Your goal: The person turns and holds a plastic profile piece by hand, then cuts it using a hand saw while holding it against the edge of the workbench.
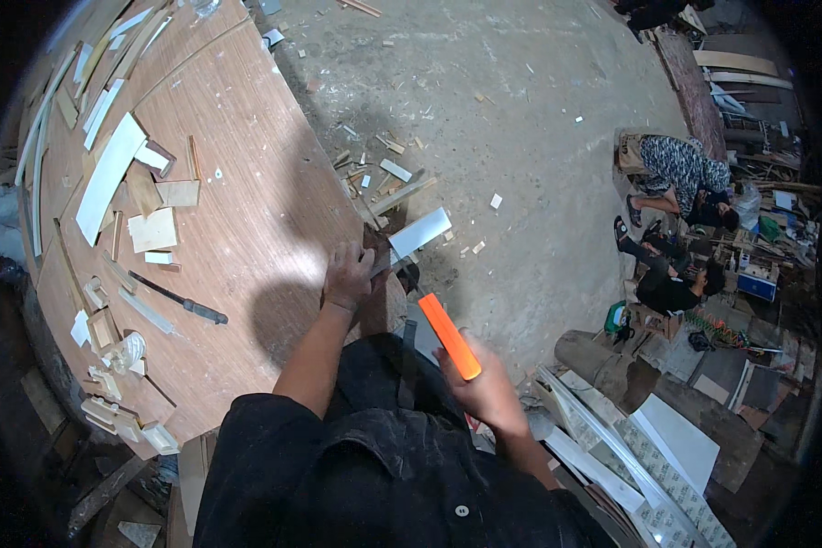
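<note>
My left hand (pixel 348 276) presses down at the table's right edge, its fingers bent over a white-faced strip of board (pixel 420 233). The strip's white end juts past the edge above the floor. My right hand (pixel 486 388) is closed round the orange handle (pixel 449 336) of what looks like a handsaw. Its thin blade, seen almost edge-on, runs forward beside my left hand at the strip; where it meets the board is hard to make out.
On the brown wooden table (pixel 247 183) lie white and wooden offcuts and a dark long-handled tool (pixel 178 298). Scraps litter the concrete floor (pixel 511 137). Two people (pixel 676 183) sit at the right among tools. Long white panels (pixel 639 466) lean at the lower right.
</note>
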Demonstrator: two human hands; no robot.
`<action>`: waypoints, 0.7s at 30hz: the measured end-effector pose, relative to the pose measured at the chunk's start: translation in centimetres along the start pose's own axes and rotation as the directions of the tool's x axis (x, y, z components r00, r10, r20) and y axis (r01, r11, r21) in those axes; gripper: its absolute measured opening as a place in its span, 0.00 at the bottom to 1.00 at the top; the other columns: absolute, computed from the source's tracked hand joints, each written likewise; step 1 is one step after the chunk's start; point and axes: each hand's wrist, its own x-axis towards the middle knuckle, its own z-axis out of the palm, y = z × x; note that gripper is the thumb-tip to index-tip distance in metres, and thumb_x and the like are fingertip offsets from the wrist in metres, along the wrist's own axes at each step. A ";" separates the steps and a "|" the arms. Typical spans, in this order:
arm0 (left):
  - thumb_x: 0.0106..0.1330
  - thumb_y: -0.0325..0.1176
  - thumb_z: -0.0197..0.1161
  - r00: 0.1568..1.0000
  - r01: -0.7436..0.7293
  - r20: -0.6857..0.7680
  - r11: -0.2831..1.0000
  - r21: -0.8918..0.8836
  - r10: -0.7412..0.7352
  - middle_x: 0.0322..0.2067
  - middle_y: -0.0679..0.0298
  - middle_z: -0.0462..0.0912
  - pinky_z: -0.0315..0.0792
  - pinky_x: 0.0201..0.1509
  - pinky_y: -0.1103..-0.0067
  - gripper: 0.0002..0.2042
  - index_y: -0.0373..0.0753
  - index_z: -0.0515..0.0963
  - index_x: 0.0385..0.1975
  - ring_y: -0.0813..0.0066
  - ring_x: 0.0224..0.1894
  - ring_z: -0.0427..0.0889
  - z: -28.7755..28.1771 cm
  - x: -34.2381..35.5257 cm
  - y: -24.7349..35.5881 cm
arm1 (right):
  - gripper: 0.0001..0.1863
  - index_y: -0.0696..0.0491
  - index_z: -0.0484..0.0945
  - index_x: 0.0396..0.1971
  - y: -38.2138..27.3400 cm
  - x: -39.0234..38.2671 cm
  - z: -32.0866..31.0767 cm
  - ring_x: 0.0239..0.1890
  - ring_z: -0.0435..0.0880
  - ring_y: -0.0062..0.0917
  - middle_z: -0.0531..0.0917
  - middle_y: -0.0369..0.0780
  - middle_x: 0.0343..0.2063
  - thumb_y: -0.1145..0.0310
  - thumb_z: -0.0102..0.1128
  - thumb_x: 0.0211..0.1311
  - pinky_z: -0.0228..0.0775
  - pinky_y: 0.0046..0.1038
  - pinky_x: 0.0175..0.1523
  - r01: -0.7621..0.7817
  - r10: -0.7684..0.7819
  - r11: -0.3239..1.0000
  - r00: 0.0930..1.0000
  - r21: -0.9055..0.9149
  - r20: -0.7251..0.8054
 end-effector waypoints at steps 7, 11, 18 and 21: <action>0.57 0.46 0.66 0.999 -0.005 -0.035 1.000 -0.026 0.004 0.32 0.57 0.70 0.68 0.38 0.62 0.16 0.41 0.72 0.30 0.54 0.36 0.71 -0.3 -0.1 -0.1 | 0.12 0.54 0.74 0.41 -1.1 -1.5 -2.4 0.40 0.80 0.54 0.82 0.53 0.32 0.61 0.61 0.67 0.73 0.43 0.38 -0.021 0.021 1.000 0.999 0.001 0.040; 0.56 0.46 0.66 0.999 -0.021 -0.030 0.999 -0.039 0.020 0.32 0.57 0.70 0.67 0.39 0.62 0.16 0.40 0.72 0.31 0.54 0.36 0.71 0.5 -0.5 -0.4 | 0.12 0.54 0.75 0.41 -0.1 -0.9 -1.0 0.38 0.82 0.53 0.82 0.53 0.31 0.62 0.63 0.66 0.73 0.42 0.38 0.018 -0.018 0.999 1.000 0.039 0.000; 0.56 0.46 0.66 1.000 -0.003 -0.008 0.998 -0.056 0.003 0.32 0.56 0.70 0.67 0.41 0.61 0.16 0.40 0.72 0.31 0.53 0.38 0.71 -0.9 0.6 0.5 | 0.16 0.53 0.75 0.49 1.7 -0.2 -0.3 0.40 0.82 0.53 0.82 0.54 0.35 0.64 0.64 0.64 0.74 0.42 0.40 0.003 -0.003 1.000 1.000 0.023 -0.012; 0.56 0.45 0.66 0.999 -0.018 -0.036 0.999 -0.043 0.017 0.32 0.56 0.70 0.67 0.41 0.62 0.16 0.40 0.72 0.32 0.53 0.38 0.71 -0.4 -0.3 0.1 | 0.12 0.55 0.74 0.43 -1.9 -3.1 -3.0 0.36 0.80 0.55 0.81 0.53 0.32 0.66 0.63 0.64 0.73 0.40 0.38 0.048 -0.048 0.999 0.999 0.010 0.009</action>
